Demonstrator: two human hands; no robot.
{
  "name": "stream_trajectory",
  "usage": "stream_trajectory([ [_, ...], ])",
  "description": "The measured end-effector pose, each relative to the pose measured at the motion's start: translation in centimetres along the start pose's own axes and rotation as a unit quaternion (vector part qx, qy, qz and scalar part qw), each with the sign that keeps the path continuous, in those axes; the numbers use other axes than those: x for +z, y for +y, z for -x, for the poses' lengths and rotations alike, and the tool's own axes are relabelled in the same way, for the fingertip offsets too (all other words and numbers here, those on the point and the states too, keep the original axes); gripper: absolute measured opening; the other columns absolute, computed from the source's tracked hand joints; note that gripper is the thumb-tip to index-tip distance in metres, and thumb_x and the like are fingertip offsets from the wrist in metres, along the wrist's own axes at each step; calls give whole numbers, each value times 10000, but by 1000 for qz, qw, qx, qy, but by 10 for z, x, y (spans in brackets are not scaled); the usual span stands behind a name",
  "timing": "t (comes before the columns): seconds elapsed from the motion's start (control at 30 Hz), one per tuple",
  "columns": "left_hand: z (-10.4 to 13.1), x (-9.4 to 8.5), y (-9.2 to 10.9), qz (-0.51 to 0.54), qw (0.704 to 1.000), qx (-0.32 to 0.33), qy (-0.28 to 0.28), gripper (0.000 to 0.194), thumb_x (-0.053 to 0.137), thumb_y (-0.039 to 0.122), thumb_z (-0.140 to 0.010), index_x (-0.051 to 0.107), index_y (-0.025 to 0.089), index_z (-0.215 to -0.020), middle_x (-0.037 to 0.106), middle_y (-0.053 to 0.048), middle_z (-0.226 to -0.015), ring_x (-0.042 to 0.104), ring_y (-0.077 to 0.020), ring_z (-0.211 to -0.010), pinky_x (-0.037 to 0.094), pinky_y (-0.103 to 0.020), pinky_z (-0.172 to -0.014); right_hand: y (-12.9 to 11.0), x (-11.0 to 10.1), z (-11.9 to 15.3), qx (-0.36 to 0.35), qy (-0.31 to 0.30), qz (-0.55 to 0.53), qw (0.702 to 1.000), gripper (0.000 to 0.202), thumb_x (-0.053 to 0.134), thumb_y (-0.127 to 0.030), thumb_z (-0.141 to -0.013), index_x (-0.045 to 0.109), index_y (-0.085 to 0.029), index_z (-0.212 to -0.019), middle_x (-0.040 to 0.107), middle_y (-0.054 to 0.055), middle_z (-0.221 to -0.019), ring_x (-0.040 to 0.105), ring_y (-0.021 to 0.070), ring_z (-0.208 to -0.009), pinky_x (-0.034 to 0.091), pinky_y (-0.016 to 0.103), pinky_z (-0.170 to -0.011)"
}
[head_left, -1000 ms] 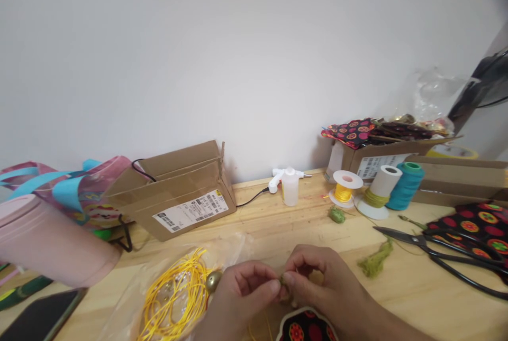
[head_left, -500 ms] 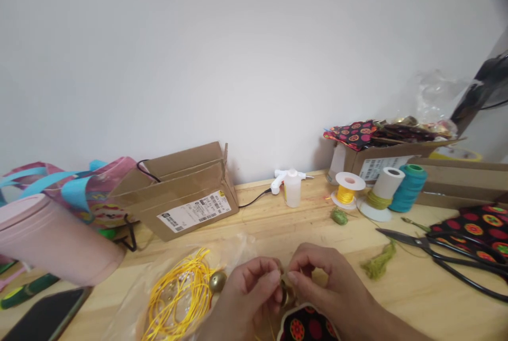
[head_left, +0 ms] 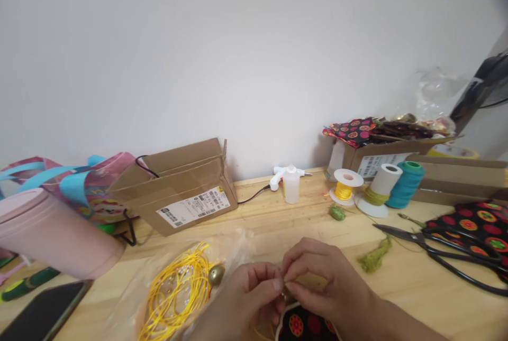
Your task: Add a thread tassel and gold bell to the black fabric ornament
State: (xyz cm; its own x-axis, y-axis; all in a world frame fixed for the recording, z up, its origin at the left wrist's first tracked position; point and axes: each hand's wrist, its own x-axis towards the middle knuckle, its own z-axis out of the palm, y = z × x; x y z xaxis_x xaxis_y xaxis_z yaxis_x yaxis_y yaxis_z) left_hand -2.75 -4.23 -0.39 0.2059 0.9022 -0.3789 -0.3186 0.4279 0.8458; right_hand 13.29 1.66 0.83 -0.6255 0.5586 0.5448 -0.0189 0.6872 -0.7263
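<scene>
My left hand and my right hand meet low in the middle of the head view, fingertips touching. Both are closed in a pinch; what lies between the fingertips is too small and covered to make out. Just under them shows a bit of a brass-coloured round piece, mostly hidden. Below it is a dark fabric piece with red flower prints and a pale edge. Left of my left hand, a brass bell rests by a loose coil of yellow cord on a clear plastic bag.
Scissors, an olive tassel and thread spools are at right. Behind stand a small bottle, a white glue gun and a cardboard box. A pink tumbler and phone lie at left.
My right hand has shifted slightly left and up, closing the gap to my left fingertips. The brass-coloured piece between them is more covered now.
</scene>
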Motion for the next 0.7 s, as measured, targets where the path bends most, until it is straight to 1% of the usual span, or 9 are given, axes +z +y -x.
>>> stream_trajectory([
  [0.1,-1,-2,0,-26,1000,-2,-18,143,626,240,-715,639,98,-717,577,-9,-567,500,-55,-489,354,-169,-492,0,1,0,13,-2,-8,1000,96,600,-60,-662,624,-153,-669,654,30,-703,583,101,-658,447,183,-623],
  [0.2,-1,-2,1,-50,998,12,-20,170,633,267,-710,641,98,-722,577,-7,-583,494,-50,-493,350,-166,-497,2,2,0,35,-4,-20,999,88,601,-69,-667,620,-153,-652,647,25,-680,574,106,-648,443,191,-610],
  [0.4,-1,-2,4,-61,998,2,-24,196,639,290,-709,639,98,-753,566,3,-593,491,-43,-502,352,-163,-513,6,5,1,89,-11,-50,995,56,606,-116,-692,639,-153,-667,605,19,-677,544,116,-644,434,211,-599],
  [0.5,-1,-1,5,-70,997,11,-22,210,644,300,-702,634,99,-761,572,3,-596,498,-47,-512,351,-159,-504,5,5,0,113,-14,-80,990,40,608,-137,-695,644,-154,-698,593,14,-690,525,112,-630,427,213,-588],
  [0.6,0,0,6,-98,995,32,-13,213,647,305,-696,620,96,-720,574,4,-571,498,-54,-500,350,-162,-487,4,4,-1,159,-18,-109,981,76,616,-137,-677,635,-160,-748,589,3,-710,499,104,-612,418,212,-577],
  [0.7,0,1,7,-129,990,57,-3,204,650,295,-691,610,95,-687,571,8,-552,492,-55,-485,360,-169,-489,6,5,0,233,-29,-150,960,107,631,-176,-660,621,-156,-764,576,-5,-689,476,95,-569,401,208,-532],
])
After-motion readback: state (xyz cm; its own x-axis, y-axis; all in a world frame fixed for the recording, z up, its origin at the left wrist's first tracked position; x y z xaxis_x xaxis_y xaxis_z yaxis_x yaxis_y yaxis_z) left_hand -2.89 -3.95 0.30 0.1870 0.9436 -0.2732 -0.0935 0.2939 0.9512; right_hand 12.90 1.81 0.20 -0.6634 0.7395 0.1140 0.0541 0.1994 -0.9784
